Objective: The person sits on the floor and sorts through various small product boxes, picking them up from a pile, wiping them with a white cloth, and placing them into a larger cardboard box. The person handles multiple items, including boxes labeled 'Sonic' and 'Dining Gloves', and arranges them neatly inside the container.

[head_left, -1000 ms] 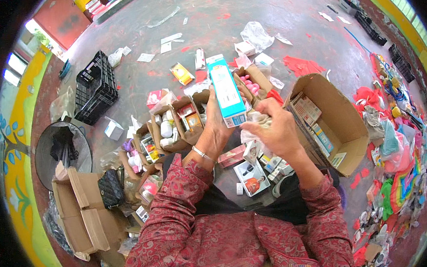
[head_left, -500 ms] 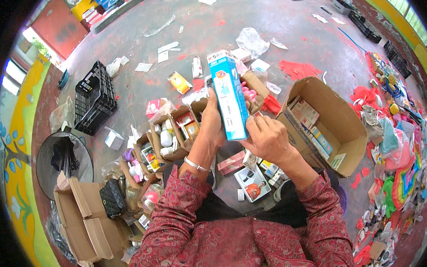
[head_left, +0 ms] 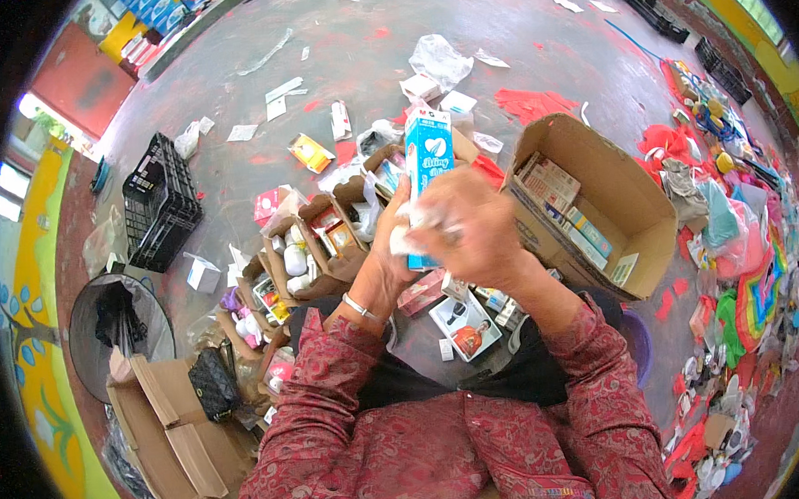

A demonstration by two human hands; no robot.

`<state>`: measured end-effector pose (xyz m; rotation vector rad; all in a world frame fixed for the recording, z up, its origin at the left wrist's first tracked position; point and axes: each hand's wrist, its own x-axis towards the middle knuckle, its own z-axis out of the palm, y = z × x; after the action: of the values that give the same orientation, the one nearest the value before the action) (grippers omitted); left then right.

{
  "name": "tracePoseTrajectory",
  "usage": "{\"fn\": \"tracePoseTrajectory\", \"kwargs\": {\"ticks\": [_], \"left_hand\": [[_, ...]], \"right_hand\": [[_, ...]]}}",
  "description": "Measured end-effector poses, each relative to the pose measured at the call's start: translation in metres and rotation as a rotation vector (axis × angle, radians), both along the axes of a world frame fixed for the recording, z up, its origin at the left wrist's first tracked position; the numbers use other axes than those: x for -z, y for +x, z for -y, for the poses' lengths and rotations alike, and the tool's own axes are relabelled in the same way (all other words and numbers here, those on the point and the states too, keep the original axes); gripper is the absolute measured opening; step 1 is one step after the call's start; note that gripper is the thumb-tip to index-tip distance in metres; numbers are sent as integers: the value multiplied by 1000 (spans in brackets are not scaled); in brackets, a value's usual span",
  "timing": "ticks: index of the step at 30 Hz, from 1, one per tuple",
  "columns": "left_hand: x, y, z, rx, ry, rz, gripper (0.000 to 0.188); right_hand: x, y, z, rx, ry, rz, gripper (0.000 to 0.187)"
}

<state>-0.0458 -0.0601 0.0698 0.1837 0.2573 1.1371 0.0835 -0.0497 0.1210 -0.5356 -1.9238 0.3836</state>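
I hold a tall blue and white carton (head_left: 428,156) upright in front of me. My left hand (head_left: 390,241), with a thin bracelet at the wrist, grips it from the left side. My right hand (head_left: 471,227) covers its lower half from the right, fingers curled, with a bit of white paper (head_left: 410,235) pressed between the hands. Only the carton's top half shows above my fingers. Both sleeves are dark red and patterned.
A big open cardboard box (head_left: 630,203) with rows of small packs lies to the right. Small open boxes of goods (head_left: 312,246) sit left of my hands. A black crate (head_left: 159,214), a round bin (head_left: 116,326), flat cardboard (head_left: 169,437) and coloured scraps (head_left: 748,265) lie around.
The carton has come closer to me and stands more upright. My right hand has slid over its lower part, and both hands now close around it.
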Motion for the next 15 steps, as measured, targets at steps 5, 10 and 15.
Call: {"fn": "tracePoseTrajectory", "kwargs": {"ticks": [5, 10, 15], "left_hand": [[-9, 10, 12, -100, -56, -511, 52], [-8, 11, 21, 146, -108, -545, 60], [5, 11, 13, 147, -84, -593, 59]], "right_hand": [[11, 10, -27, 180, 166, 115, 9], [16, 59, -91, 782, -54, -4, 13], [6, 55, -83, 647, -31, -110, 13]]}}
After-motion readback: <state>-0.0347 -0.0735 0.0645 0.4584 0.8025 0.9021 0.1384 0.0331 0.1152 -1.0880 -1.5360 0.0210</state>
